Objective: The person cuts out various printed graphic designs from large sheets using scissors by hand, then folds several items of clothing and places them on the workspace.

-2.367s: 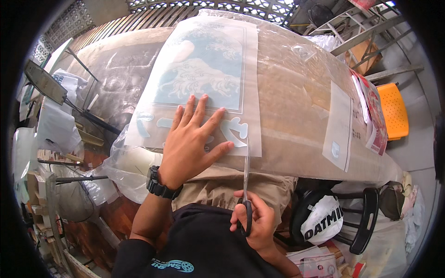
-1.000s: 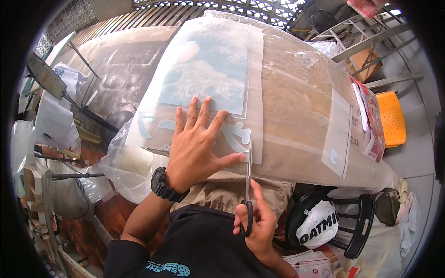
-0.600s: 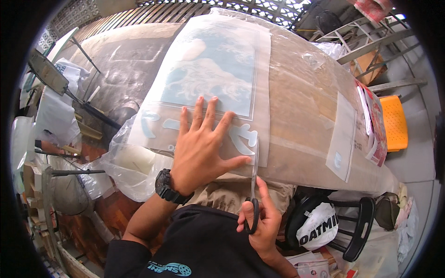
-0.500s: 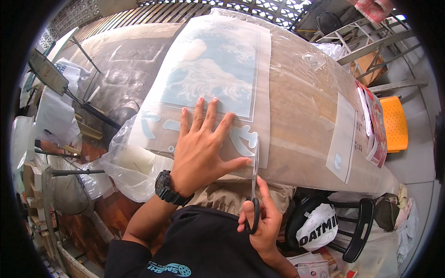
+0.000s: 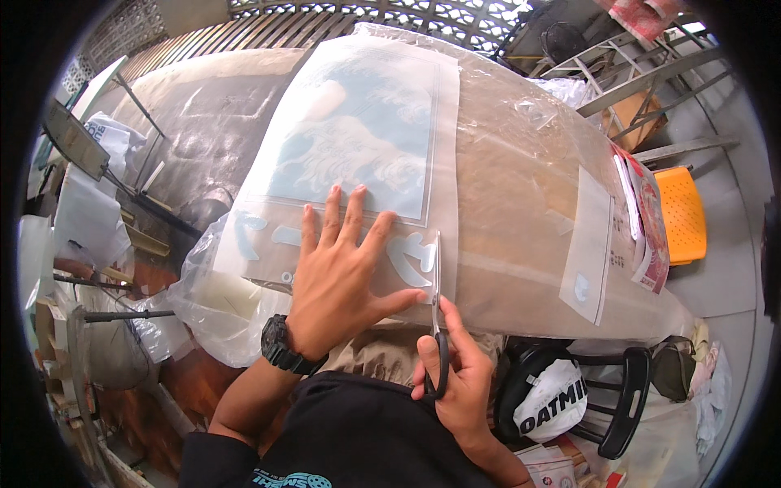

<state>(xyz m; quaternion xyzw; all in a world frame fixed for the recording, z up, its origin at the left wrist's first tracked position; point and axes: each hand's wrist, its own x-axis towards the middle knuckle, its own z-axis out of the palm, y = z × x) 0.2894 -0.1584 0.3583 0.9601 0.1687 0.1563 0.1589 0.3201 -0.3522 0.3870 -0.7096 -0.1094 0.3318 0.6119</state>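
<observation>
A translucent sheet (image 5: 444, 122) with a pale blue wave print (image 5: 350, 138) and blue lettering (image 5: 411, 260) lies on the plastic-covered table. My left hand (image 5: 338, 276) rests flat on its lower part, fingers spread and thumb pointing toward the scissors. Black-handled scissors (image 5: 436, 307) are gripped in my right hand (image 5: 462, 370), at the near edge of the table. Their blades point away from me, just right of the last blue letter and close to my left thumb. How far the blades are apart is too fine to tell.
A narrow white sheet (image 5: 587, 252) lies to the right on the brown table covering (image 5: 512, 203), beside a red printed packet (image 5: 651, 232). An orange perforated stool (image 5: 682, 215) stands beyond. A black chair (image 5: 630, 403) is at lower right, clear plastic (image 5: 207, 325) hangs at left.
The scissors have advanced a little away from me along the sheet. My left hand keeps its place on it. The whole view has shifted slightly.
</observation>
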